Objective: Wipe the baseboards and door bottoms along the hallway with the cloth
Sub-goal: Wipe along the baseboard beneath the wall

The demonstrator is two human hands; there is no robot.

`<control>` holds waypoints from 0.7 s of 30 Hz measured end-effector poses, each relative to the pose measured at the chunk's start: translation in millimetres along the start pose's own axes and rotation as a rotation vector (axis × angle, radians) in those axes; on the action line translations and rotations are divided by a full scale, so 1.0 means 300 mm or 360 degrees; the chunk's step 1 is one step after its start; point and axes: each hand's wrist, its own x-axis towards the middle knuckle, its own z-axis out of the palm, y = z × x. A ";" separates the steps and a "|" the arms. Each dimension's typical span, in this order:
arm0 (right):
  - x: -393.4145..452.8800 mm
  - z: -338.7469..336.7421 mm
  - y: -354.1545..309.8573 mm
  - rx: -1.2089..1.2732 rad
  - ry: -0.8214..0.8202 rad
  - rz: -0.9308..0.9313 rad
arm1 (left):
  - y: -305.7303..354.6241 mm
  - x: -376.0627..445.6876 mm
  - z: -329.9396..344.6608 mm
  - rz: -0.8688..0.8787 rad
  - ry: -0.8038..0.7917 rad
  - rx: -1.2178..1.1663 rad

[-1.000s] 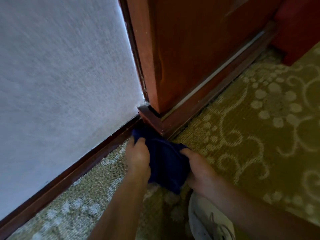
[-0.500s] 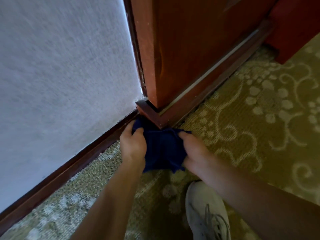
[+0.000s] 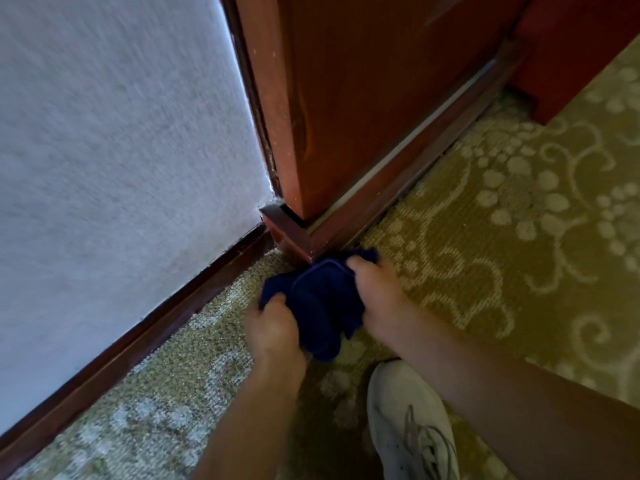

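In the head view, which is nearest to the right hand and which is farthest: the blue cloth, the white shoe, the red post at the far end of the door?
From the right hand:
1. Blue cloth, held in it, on its left side.
2. White shoe, on the carpet below the forearm.
3. Red post, top right, past the door's far end.

Hallway, patterned carpet, wooden baseboard

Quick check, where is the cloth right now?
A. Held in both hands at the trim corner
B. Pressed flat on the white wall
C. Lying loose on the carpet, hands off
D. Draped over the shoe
A: the left hand and right hand both grip the cloth just below the trim corner.
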 end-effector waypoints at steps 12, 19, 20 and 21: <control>-0.152 0.172 -0.149 -0.0065 -0.0053 -0.0815 | 0.096 -0.035 0.024 0.0235 -0.0090 -0.0538; -0.130 0.042 -0.061 -0.0287 -0.0077 -0.0837 | 0.113 -0.037 0.008 0.0710 -0.0074 -0.0127; -0.132 0.007 -0.039 -0.0289 -0.0111 -0.0704 | 0.124 -0.047 0.021 0.0886 -0.0091 -0.0019; -0.126 -0.028 -0.011 -0.0274 -0.0159 -0.0546 | 0.125 -0.053 0.040 0.1044 -0.0079 0.0145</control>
